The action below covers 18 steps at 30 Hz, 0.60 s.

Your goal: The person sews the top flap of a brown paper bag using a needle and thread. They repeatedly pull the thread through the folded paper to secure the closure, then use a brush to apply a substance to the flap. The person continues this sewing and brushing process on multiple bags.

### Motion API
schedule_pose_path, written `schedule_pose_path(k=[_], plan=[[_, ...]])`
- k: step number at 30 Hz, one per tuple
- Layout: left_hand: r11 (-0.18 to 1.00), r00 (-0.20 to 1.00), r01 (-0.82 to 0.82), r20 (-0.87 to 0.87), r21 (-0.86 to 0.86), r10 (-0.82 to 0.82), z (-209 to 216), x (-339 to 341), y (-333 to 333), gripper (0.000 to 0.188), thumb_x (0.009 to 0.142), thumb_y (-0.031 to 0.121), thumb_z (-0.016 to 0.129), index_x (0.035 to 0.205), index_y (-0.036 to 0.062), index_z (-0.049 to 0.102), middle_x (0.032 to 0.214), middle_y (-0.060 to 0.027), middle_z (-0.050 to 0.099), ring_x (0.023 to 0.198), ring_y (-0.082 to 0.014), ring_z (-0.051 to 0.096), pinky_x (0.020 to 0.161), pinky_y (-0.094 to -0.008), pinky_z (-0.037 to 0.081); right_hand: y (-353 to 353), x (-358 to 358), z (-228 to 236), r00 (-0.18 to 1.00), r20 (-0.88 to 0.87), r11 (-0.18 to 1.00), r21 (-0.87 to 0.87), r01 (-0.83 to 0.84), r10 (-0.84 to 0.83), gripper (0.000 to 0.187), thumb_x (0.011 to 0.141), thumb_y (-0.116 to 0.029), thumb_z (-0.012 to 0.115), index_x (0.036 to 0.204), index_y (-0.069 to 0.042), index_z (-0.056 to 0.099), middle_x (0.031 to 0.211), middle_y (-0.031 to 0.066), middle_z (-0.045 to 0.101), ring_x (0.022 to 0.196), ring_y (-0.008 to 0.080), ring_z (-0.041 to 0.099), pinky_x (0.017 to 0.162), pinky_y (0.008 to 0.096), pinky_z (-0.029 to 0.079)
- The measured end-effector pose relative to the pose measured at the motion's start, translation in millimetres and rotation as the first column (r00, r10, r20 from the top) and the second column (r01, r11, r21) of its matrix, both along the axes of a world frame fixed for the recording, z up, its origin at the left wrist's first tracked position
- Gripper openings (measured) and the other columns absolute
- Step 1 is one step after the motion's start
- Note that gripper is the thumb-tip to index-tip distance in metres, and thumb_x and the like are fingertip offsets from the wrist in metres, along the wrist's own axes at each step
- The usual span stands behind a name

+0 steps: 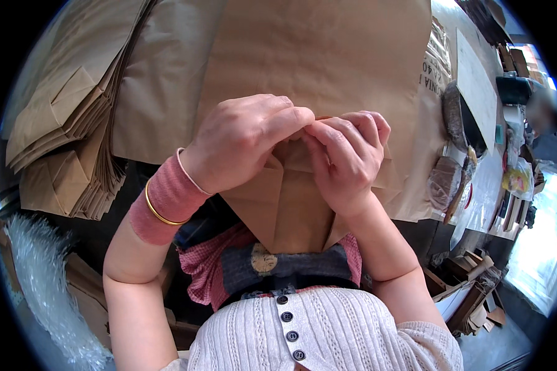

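A large brown paper bag (303,207) lies before me, its creased, folded end hanging over the near table edge toward my lap. My left hand (247,136), with a pink wristband and a gold bangle on its arm, is closed above the folds. Against its fingertips, my right hand (348,157) is closed in a pinch, its outer fingers curled. Between the two hands a small reddish-brown edge shows; the fingers hide what it belongs to. Under them the bag's flaps are partly covered.
At the left hangs a stack of folded paper bags (62,123). Clear plastic strands (49,278) fill the lower left. On the right lie a brush (464,179), a dark open container (461,117) and a pale board (476,80). Cardboard scraps (476,297) lie below on the right.
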<state>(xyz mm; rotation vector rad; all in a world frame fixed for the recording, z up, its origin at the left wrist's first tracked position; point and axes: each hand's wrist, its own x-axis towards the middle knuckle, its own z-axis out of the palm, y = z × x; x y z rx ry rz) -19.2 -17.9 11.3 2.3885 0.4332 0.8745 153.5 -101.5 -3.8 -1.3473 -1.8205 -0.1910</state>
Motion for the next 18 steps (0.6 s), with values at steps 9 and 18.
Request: schedule_pose_path(k=[9, 18], plan=[[0.977, 0.968, 0.200, -0.137, -0.074, -0.209, 11, 2, 17, 0.026, 0.083, -0.006, 0.058, 0.108, 0.0006, 0.060, 0.084, -0.0124, 0.063, 0.072, -0.0272, 0.064, 0.063, -0.0349, 0.052, 0, 2, 0, 1.000, 0.026, 0.998, 0.059, 0.014, -0.015, 0.016, 0.071, -0.007, 0.075, 0.085, -0.009, 0.067, 0.078, 0.0005, 0.065, 0.075, 0.0197, 0.058, 0.082, 0.0363, 0.040], [0.942, 0.877, 0.298, -0.345, -0.151, -0.333, 31, 9, 40, 0.015, 0.077, -0.002, 0.063, 0.092, 0.0010, 0.062, 0.078, -0.0160, 0.064, 0.074, -0.0343, 0.064, 0.066, -0.0385, 0.052, -5, 1, 6, 0.995, 0.103, 0.999, 0.032, -0.002, -0.001, 0.022, 0.066, -0.004, 0.078, 0.086, -0.009, 0.070, 0.084, 0.0012, 0.065, 0.079, 0.0218, 0.058, 0.080, 0.0363, 0.041]])
